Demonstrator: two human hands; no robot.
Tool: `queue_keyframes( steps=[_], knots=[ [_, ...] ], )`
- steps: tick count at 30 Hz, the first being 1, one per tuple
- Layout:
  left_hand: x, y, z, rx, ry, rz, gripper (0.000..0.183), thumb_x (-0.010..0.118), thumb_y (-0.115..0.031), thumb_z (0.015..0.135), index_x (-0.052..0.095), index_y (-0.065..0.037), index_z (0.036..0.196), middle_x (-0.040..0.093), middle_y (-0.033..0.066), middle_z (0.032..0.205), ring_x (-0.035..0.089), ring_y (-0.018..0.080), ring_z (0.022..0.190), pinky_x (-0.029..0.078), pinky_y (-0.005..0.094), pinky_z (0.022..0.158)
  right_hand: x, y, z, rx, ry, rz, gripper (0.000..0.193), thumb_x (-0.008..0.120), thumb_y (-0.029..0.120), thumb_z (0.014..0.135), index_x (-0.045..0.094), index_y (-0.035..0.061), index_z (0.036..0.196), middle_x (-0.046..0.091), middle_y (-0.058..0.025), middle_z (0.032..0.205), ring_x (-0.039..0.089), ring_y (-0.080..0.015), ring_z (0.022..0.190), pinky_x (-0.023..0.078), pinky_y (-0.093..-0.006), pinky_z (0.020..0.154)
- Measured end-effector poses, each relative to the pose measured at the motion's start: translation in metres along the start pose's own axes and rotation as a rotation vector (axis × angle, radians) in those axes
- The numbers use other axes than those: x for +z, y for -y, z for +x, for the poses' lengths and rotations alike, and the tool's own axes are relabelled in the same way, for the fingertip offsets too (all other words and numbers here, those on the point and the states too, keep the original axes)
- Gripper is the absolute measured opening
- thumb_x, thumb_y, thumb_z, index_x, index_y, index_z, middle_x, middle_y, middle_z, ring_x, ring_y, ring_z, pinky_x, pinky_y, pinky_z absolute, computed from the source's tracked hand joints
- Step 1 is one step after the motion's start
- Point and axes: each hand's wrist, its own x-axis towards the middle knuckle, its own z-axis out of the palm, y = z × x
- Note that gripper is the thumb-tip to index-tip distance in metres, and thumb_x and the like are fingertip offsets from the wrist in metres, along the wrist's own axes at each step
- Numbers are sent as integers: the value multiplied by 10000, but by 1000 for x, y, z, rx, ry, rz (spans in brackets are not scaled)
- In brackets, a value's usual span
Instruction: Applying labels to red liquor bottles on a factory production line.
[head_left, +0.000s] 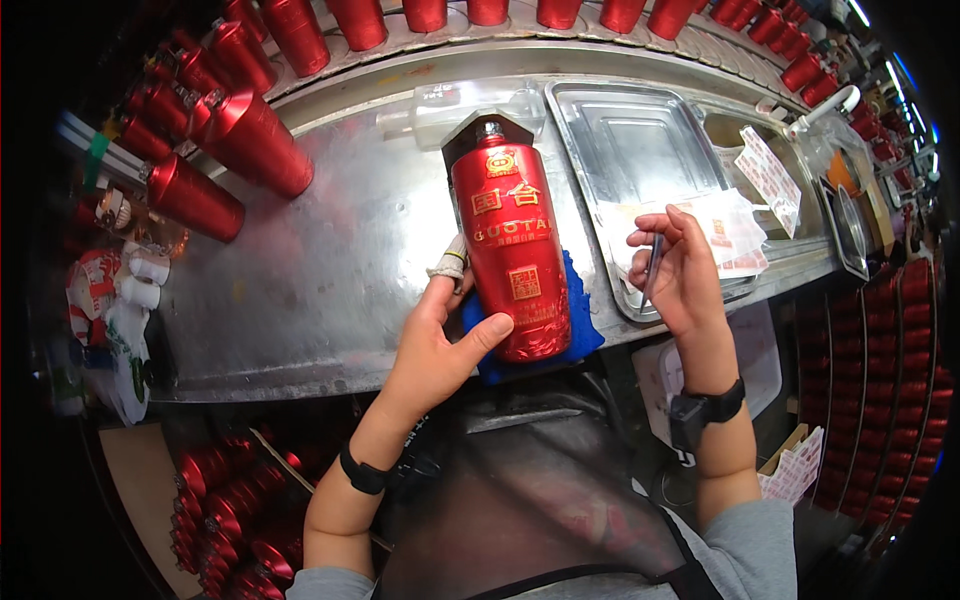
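A glossy red bottle [511,262] with gold markings and a bare metallic-looking neck is in front of me, its base over a blue cloth [582,312]. Behind its neck and shoulder shows a dark angular piece [522,136], mostly hidden. My left hand [440,335] is closed on the bottle's lower left side, thumb across the front. One of its fingers wears a whitish cover held by a band. My right hand [682,268], raised right of the bottle and apart from it, pinches a slim, pointed grey tool [652,270]; its exact kind is unclear.
A clear tray [580,200] lies right of the bottle, with printed label sheets [725,235] over its near end. A clear plastic container [428,115] sits behind. Red bottles [250,140] crowd the left; more line the conveyor [440,45]. The metal table's front edge [270,385] runs before me.
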Motion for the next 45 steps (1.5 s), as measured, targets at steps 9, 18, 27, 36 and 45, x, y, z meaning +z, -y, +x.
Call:
queue_keyframes(
  steps=[9, 18, 27, 36, 45],
  knots=[
    [3, 3, 1, -19, -30, 30, 876, 718, -190, 845, 162, 45, 1480, 345, 169, 1472, 347, 252, 1359, 273, 353, 1114, 88, -29, -49, -832, 262, -906, 247, 648, 35, 771, 539, 13, 992, 606, -200, 870, 622, -375, 759, 494, -396, 658],
    [-2, -23, 4, 400, -57, 1027, 367, 588, -375, 902, 645, -221, 1230, 250, 185, 1537, 175, 455, 1401, 39, 644, 1076, 42, -26, -43, -433, 26, -530, 240, 678, 20, 806, 561, -12, 1014, 609, -28, 855, 559, -78, 778, 464, -228, 700],
    [5, -24, -9, 432, 73, 1067, 281, 579, -398, 896, 727, -196, 1025, 218, 171, 1554, 101, 468, 1417, -10, 679, 1050, 44, -21, -49, -748, 82, -737, 224, 688, -17, 770, 586, 26, 964, 602, -66, 848, 598, -154, 822, 471, -269, 737],
    [-13, 2, -19, 324, -127, 927, 370, 463, -443, 962, 639, -280, 1244, 175, 184, 1562, 79, 454, 1427, -51, 656, 1061, 47, -18, -66, -1199, 487, -1116, 329, 654, -63, 540, 627, 84, 834, 600, -56, 829, 571, -260, 799, 421, -356, 722],
    [-12, -5, -27, 236, -196, 553, 483, 428, -435, 983, 546, -133, 1342, 156, 178, 1570, 136, 355, 1448, -39, 554, 1114, 90, -29, -73, -1363, 421, -1261, 223, 690, 37, 620, 650, 96, 831, 605, -35, 827, 581, -231, 824, 446, -355, 772]
  ],
)
